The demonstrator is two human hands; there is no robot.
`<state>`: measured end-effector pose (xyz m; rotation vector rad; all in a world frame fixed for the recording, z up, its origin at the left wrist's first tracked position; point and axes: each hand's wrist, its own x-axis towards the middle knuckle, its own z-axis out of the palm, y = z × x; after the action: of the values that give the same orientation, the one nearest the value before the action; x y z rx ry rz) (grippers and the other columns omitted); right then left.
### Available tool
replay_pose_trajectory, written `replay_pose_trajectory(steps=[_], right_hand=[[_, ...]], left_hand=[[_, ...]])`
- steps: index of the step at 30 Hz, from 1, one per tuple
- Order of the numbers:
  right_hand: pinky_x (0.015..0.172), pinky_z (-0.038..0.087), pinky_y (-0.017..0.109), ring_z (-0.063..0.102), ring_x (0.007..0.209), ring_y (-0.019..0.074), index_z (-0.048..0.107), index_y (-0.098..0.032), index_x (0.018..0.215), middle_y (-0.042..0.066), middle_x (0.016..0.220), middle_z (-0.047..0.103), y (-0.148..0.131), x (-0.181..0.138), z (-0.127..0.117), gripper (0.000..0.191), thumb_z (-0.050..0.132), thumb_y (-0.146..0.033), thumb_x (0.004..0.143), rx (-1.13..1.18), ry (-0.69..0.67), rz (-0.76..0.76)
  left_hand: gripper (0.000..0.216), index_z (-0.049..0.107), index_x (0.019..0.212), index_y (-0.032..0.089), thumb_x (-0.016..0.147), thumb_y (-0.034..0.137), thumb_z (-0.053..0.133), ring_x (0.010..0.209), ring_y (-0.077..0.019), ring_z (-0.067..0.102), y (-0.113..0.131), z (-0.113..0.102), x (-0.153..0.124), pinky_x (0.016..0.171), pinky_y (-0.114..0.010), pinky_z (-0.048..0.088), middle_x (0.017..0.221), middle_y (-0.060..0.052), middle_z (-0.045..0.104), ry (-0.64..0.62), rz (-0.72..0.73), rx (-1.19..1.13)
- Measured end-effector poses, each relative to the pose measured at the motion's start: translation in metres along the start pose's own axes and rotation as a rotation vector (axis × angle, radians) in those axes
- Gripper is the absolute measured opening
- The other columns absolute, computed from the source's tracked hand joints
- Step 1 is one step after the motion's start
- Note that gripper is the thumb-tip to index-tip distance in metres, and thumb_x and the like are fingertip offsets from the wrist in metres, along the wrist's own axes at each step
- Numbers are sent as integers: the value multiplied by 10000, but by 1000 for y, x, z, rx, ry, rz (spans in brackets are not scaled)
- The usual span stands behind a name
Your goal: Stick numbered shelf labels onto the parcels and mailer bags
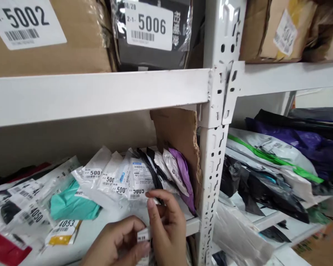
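Note:
My left hand (124, 242) is closed on a small white printed label strip (143, 236), with the thumb and forefinger on it. Part of the strip is hidden behind the fingers. Beside it, my right hand (168, 229) is curled, thumb and forefinger nearly together; what lies between their tips is too small to make out. Those tips are just in front of a clear-wrapped packet (141, 173) whose label ends in digits like 5005. To its left lean white plastic mailers (93, 177) with numbered labels. Dark and white packets and a purple packet (183, 177) stand to its right.
A cardboard divider (177, 136) and a white perforated post (215, 166) rise at the right. Overhead runs a white shelf beam (100, 94) carrying boxes (152, 33). A teal packet (72, 203) lies left; more bags (280, 155) fill the neighbouring shelf.

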<state>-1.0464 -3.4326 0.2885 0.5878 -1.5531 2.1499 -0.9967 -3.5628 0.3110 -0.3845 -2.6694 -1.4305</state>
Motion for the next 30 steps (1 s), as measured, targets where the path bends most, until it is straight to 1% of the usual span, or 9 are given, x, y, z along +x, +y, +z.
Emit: replay_pose_trajectory(steps=[3,6,10,13,17,20,24,27,30], right_hand=[[600,497,251,603,668,148,685,-224,942,22,741,668,0,2,-11,248,674,-410,779,186,-256,96],[623,491,248,602,661,132,699,-227,886,-9,709,668,9,0,-19,239,771,-347,692,352,-395,270],[561,435,213,551,566,95,712,-200,799,-20,626,654,20,-5,-16,239,803,-366,653,391,-363,437],[539,392,205,514,537,83,701,-178,756,-21,589,640,23,-9,-10,320,832,-419,592,405,-302,491],[519,337,204,435,503,67,638,-154,677,-32,542,585,27,-15,-3,388,832,-472,566,392,-236,505],[478,280,196,347,465,53,594,-154,647,-59,492,499,32,-18,1,421,812,-508,575,353,-239,520],[514,358,200,445,546,86,658,-164,729,-22,604,551,34,-18,-1,334,790,-451,622,248,-218,397],[540,405,206,509,590,109,723,-194,827,-3,654,591,27,-17,-8,234,762,-372,680,87,-304,272],[566,425,212,560,597,123,729,-193,755,20,645,646,19,-19,-12,144,689,-330,772,-59,-419,156]], left_hand=[[431,507,629,202,798,599,519,498,-101,316,0,6,-3,468,-207,325,529,55,326,140,-58,-56],[435,556,626,197,813,586,504,526,-111,358,-3,4,-7,485,-209,340,547,36,385,266,-25,-24],[428,574,616,198,826,565,506,527,-118,392,-14,8,-14,477,-208,360,537,26,428,387,-50,-18],[355,625,717,210,786,555,572,588,-143,502,-23,18,-17,534,-220,439,606,6,546,488,-45,-96],[317,638,788,214,746,529,642,646,-158,538,-34,35,-19,607,-236,465,663,6,579,659,-90,-189],[374,563,659,202,775,556,602,570,-127,427,-39,42,-19,539,-221,387,583,32,445,706,-143,-191],[415,430,605,206,819,539,556,547,-117,348,-41,42,-21,520,-216,338,567,48,314,717,-103,-91],[427,400,594,205,833,526,548,555,-116,369,-40,42,-22,526,-204,350,572,43,344,785,-16,-59],[446,461,588,195,803,567,583,561,-107,422,-36,45,-23,507,-178,367,586,34,436,895,37,-153]])
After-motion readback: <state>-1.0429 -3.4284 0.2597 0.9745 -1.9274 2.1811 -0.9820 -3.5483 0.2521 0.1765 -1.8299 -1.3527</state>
